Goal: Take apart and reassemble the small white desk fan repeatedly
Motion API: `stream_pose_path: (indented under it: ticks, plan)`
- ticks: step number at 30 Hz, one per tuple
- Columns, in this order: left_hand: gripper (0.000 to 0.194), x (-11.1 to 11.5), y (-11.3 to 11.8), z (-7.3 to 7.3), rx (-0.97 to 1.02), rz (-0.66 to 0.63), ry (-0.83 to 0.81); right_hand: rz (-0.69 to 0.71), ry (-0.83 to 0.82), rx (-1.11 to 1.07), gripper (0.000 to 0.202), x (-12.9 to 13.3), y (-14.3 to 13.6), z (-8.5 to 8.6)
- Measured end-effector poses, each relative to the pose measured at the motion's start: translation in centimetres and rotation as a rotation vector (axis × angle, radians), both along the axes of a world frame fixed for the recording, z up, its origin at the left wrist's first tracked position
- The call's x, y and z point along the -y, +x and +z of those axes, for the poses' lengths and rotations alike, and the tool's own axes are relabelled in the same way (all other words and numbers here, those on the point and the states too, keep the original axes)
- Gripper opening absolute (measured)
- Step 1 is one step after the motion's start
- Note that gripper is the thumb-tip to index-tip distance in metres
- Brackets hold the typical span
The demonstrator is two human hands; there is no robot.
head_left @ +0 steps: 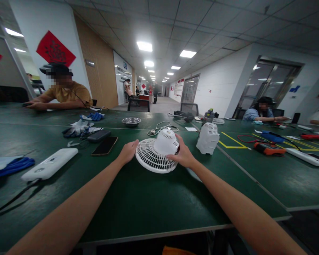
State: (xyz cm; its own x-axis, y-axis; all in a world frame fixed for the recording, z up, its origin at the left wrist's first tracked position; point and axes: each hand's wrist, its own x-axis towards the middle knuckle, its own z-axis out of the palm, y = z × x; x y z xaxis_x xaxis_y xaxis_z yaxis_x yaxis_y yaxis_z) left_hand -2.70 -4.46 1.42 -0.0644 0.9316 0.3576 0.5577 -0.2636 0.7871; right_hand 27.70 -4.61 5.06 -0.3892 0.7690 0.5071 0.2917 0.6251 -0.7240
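Observation:
A white round fan grille (149, 159) with a white motor housing (164, 142) on its back lies tilted on the green table (149, 205), in front of me. My left hand (129, 151) holds the grille's left rim, its palm mostly turned away. Fingers and thumb of my right hand (184, 152) are wrapped round the right side of the housing. A cable with a plug (152, 132) rests just behind the housing. To the right stands a separate white plastic casing (208, 139).
Left: a phone (105, 146), a dark power bank (99, 136), a white device (50, 164) with a strap, and gloves (78, 128). A metal bowl (131, 122) sits further back. An orange meter (269, 148) lies right. People sit across the table on both sides.

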Motion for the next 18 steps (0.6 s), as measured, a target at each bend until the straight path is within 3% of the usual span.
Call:
stream_pose_path:
  ticks: [3, 5, 8, 10, 14, 18]
  plan:
    - [0.051, -0.3, 0.2, 0.9, 0.182, 0.023, 0.252, 0.053, -0.209, -0.314, 0.097, -0.1, -0.7, -0.2]
    - [0.043, -0.6, 0.5, 1.2, 0.279, 0.02, 0.348, 0.116, -0.43, -0.488, 0.075, -0.1, -1.3, -0.4]
    - [0.037, -0.8, 1.4, 0.9, 0.451, -0.02, 0.296, 0.305, -0.77, -0.582, 0.043, 0.2, -2.0, -0.9]
    - [0.043, -0.7, 2.0, 0.3, 0.585, -0.09, 0.193, 0.426, -0.92, -0.586, 0.037, 0.3, -2.2, -1.2]
    - [0.036, -0.3, 2.7, -0.5, 0.698, -0.131, 0.013, 0.467, -1.009, -0.602, 0.033, 0.2, -2.0, -1.5]
    - [0.034, 0.3, 3.2, -0.1, 0.585, -0.05, 0.041, 0.511, -1.009, -0.551, 0.034, 0.0, -1.8, -1.5]
